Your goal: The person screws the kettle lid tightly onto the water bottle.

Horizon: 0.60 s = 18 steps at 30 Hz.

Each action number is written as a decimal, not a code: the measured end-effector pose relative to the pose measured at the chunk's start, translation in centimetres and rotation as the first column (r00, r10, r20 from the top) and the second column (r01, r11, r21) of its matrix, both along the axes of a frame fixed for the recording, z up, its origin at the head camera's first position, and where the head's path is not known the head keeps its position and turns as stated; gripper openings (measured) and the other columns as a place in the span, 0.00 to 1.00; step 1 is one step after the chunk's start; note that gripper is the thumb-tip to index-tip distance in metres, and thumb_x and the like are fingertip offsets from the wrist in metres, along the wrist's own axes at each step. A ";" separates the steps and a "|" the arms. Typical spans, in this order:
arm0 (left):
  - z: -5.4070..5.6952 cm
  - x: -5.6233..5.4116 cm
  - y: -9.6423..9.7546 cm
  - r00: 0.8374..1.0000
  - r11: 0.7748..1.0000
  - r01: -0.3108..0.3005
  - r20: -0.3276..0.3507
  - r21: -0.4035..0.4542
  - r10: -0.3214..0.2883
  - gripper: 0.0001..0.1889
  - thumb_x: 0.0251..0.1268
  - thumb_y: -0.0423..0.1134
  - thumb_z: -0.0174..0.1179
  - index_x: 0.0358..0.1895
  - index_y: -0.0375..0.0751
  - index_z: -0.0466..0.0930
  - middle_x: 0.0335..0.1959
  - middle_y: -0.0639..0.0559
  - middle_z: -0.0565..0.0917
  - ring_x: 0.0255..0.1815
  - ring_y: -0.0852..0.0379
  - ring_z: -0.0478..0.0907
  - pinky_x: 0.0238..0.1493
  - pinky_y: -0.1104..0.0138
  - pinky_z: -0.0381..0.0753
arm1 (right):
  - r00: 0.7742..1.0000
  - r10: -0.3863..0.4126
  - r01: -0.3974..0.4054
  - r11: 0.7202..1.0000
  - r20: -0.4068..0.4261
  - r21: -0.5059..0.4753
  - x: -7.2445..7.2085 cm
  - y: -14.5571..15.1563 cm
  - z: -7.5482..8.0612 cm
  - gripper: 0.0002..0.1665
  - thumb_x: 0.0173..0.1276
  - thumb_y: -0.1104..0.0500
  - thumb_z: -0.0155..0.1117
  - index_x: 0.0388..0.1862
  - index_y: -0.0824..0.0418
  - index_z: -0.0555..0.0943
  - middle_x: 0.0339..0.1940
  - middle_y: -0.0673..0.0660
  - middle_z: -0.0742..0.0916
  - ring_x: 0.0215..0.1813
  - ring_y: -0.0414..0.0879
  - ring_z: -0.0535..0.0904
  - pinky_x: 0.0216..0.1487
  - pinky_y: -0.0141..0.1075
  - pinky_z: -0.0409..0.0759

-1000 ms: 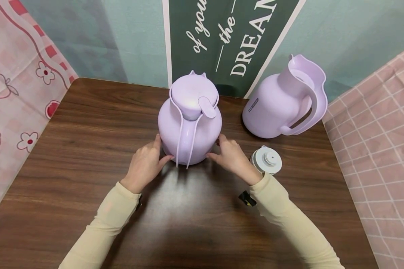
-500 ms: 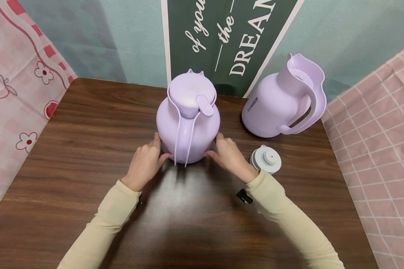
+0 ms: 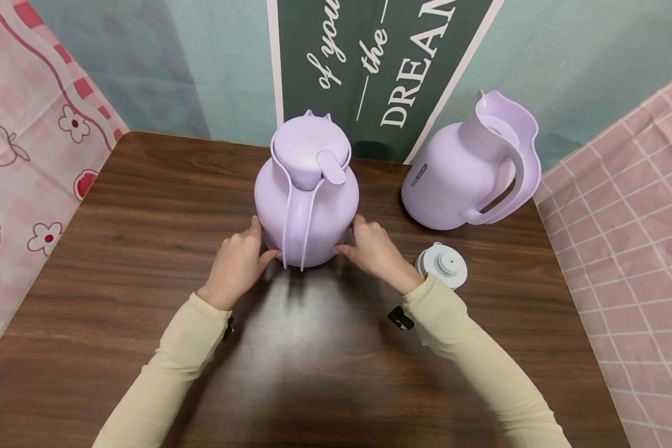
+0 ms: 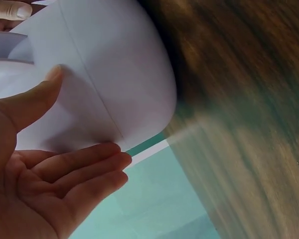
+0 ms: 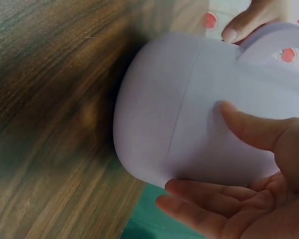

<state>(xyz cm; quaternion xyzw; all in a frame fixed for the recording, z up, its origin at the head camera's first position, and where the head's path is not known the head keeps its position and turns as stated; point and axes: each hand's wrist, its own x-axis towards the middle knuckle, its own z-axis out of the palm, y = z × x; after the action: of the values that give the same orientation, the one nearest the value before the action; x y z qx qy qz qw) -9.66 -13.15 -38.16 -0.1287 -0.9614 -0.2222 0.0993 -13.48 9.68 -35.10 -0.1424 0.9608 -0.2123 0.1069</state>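
A lilac vacuum jug (image 3: 335, 205) stands upright on the table, its round lid (image 3: 305, 134) on and its handle (image 3: 298, 227) facing the person. My left hand (image 3: 235, 264) holds the lower body from the left side. In the left wrist view, that thumb (image 4: 42, 97) presses the near side of the jug while the fingers reach along its flank. From the right, my right hand (image 3: 376, 252) holds the same lower body, thumb in front and fingers around the side. The right wrist view shows the jug's rounded base (image 5: 139, 114) down at the wooden surface.
A second lilac jug (image 3: 448, 174), lidless and open at the top, stands at the back right. A white and grey round stopper (image 3: 442, 264) lies close to my right wrist. The brown wooden table (image 3: 313, 373) ends at a back wall with a green banner (image 3: 341, 74).
The vacuum jug has shifted slightly to the left and away from the person, with both hands moving along with it. The second jug and the stopper stay where they were.
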 end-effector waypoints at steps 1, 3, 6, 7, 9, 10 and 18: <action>0.1 0.1 0.0 1.000 1.000 -0.006 0.003 0.000 0.006 0.36 0.48 0.40 0.69 0.53 0.13 0.65 0.29 0.28 0.80 0.27 0.33 0.77 0.29 0.47 0.74 | 1.000 0.000 0.001 1.000 0.008 -0.005 0.0 0.1 0.1 0.34 0.55 0.50 0.69 0.49 0.75 0.70 0.42 0.69 0.82 0.46 0.59 0.78 0.43 0.47 0.75; 0.3 0.3 0.1 1.000 1.000 -0.016 0.006 -0.001 0.016 0.34 0.48 0.40 0.69 0.51 0.16 0.67 0.27 0.28 0.80 0.26 0.33 0.77 0.27 0.47 0.74 | 1.000 -0.003 0.003 1.000 0.017 -0.009 -0.1 0.2 0.3 0.34 0.55 0.49 0.69 0.49 0.73 0.71 0.44 0.68 0.82 0.47 0.59 0.78 0.44 0.47 0.75; 0.8 0.8 0.2 1.000 1.000 -0.021 0.008 0.001 0.021 0.26 0.47 0.40 0.69 0.43 0.21 0.73 0.22 0.31 0.79 0.25 0.33 0.77 0.26 0.47 0.73 | 1.000 -0.008 0.008 1.000 0.023 0.001 -0.2 0.4 0.6 0.33 0.55 0.48 0.68 0.48 0.71 0.72 0.45 0.67 0.82 0.48 0.59 0.78 0.45 0.47 0.74; 1.0 0.9 0.2 1.000 1.000 -0.019 0.011 0.000 0.019 0.23 0.47 0.39 0.69 0.40 0.23 0.74 0.21 0.32 0.79 0.24 0.33 0.77 0.26 0.47 0.73 | 1.000 -0.006 0.006 1.000 0.020 0.007 -0.2 0.4 0.7 0.32 0.55 0.48 0.68 0.47 0.71 0.72 0.45 0.67 0.82 0.48 0.59 0.78 0.45 0.47 0.74; 1.4 1.3 0.3 1.000 1.000 -0.011 0.025 0.000 0.011 0.19 0.46 0.38 0.70 0.35 0.27 0.74 0.20 0.34 0.78 0.23 0.34 0.77 0.26 0.47 0.72 | 1.000 -0.004 0.004 1.000 0.019 0.017 -0.2 0.5 0.8 0.30 0.55 0.47 0.68 0.46 0.70 0.73 0.44 0.66 0.82 0.47 0.58 0.78 0.44 0.47 0.74; 1.6 1.5 0.4 0.999 1.000 -0.002 0.034 0.001 0.002 0.17 0.46 0.37 0.70 0.32 0.29 0.74 0.20 0.35 0.79 0.24 0.34 0.77 0.26 0.47 0.72 | 1.000 -0.005 0.004 1.000 0.019 0.022 -0.2 0.5 0.9 0.30 0.55 0.47 0.67 0.45 0.70 0.73 0.43 0.65 0.82 0.46 0.58 0.78 0.43 0.47 0.75; 3.3 2.5 1.3 0.987 0.991 0.122 0.099 0.046 -0.127 0.11 0.44 0.34 0.70 0.31 0.35 0.79 0.25 0.43 0.82 0.28 0.42 0.80 0.29 0.51 0.74 | 0.999 0.035 -0.036 0.998 0.031 0.045 0.1 0.3 1.4 0.23 0.58 0.47 0.65 0.41 0.65 0.78 0.34 0.61 0.84 0.37 0.54 0.79 0.36 0.45 0.76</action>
<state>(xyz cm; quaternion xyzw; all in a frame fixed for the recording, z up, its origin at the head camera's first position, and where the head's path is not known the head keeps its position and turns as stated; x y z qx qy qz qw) -7.16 -11.87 -34.83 -0.1750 -0.9506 -0.2535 0.0386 -13.39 10.02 -33.72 -0.1538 0.9610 -0.1904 0.1285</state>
